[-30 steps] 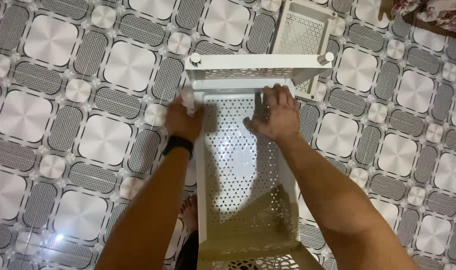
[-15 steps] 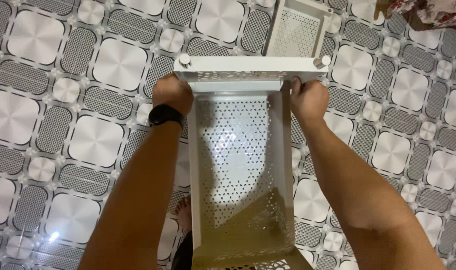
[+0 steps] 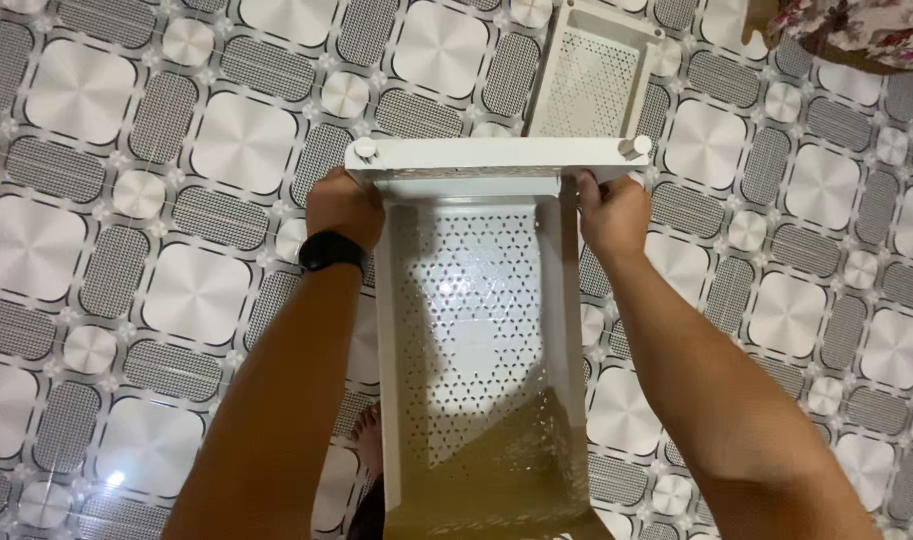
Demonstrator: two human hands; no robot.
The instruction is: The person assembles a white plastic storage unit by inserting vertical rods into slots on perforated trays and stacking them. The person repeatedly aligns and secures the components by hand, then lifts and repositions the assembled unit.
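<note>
The white perforated shelf tray [image 3: 476,330] stands between the two forearms, its long axis running straight away from the person, from near the body out to a crosswise top rail [image 3: 496,156] at the far end; the left hand [image 3: 344,205] is clenched on the tray's left wall just under that rail, the right hand [image 3: 612,212] clenched on the right wall at the same height, so both sit equally near and the tray lies directly between them; a black wristband [image 3: 330,250] rings the left wrist; beyond the right hand, past the rail, a second perforated tray [image 3: 588,70] lies flat on the patterned tiled floor [image 3: 176,200]; a bare foot [image 3: 368,440] shows beneath the left forearm.
</note>
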